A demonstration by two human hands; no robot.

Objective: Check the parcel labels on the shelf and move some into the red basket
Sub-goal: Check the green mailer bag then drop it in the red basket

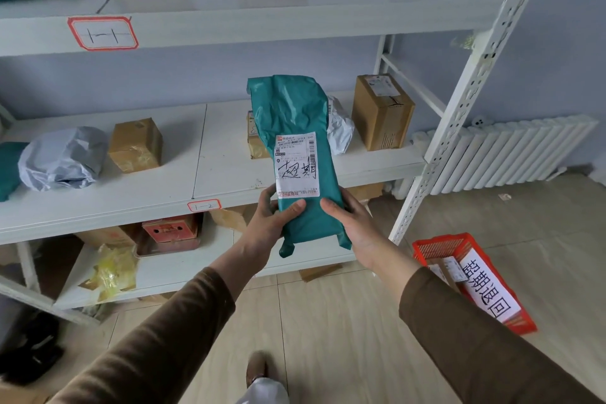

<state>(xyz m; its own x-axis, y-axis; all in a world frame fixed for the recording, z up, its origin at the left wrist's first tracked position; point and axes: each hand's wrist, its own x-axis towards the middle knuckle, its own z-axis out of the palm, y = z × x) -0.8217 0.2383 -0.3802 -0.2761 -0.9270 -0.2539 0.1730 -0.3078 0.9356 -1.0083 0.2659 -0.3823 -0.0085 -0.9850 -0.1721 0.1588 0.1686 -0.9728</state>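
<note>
A: What is being held up?

B: A teal plastic mailer parcel [296, 154], long and soft, creased, standing nearly upright in front of the middle shelf [210, 187]. A white shipping label [296, 165] sits on its lower half, with printed barcodes, a red strip along the bottom and two large handwritten black characters across it.

A: And the hands?

B: Both are clamped on the parcel's lower end. The left hand [273, 216] wraps it from 9 o'clock with the thumb lying across the front just under the label; the right hand [349, 223] cups it from 3 o'clock, thumb on the front, fingers behind. Brown sleeves cover both arms.

A: Where is the red basket?

B: On the floor at about 4 o'clock from the parcel, beside the shelf's white upright post [459, 115]. The red basket [436, 244] is a mesh plastic crate with a white sign [490, 285] of large black characters laid along its near side. Inside, I can make out at least one brown parcel with a white label [454, 269]; the rest is hidden by the right sleeve.

A: Anything left on the shelf?

B: At 2 o'clock from the parcel, a tall cardboard box [382, 111]; directly behind it, a white poly bag [341, 128]. At 9 o'clock, a small taped carton [136, 144] and a grey poly bag [62, 157].
</note>
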